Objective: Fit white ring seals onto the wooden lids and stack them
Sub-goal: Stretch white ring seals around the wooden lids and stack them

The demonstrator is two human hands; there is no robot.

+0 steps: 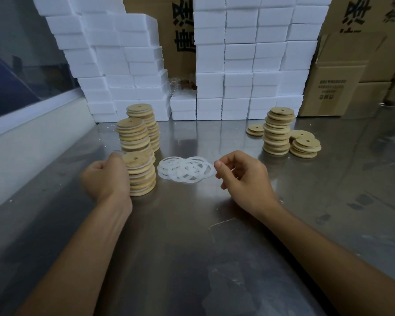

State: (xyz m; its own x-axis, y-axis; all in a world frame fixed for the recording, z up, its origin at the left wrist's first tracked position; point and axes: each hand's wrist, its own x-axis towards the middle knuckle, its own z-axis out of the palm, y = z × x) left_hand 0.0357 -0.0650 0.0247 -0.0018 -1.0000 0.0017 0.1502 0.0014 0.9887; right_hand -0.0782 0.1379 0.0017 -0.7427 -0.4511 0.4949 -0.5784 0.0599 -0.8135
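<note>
While three sealed wooden-lid stacks (pixel 137 142) stand centre-left, the left hand (pixel 105 176) grips the nearest; bare lids (pixel 276 133) and ring seals (pixel 185 171) remain, right hand (pixel 242 174) loosely curled, empty.

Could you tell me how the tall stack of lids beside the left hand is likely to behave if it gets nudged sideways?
The near stack of lids would probably shift or topple: it is tall and narrow, and its discs already sit unevenly. The left hand rests against its side, perhaps steadying it. The metal table looks smooth, so it may slide.
</note>
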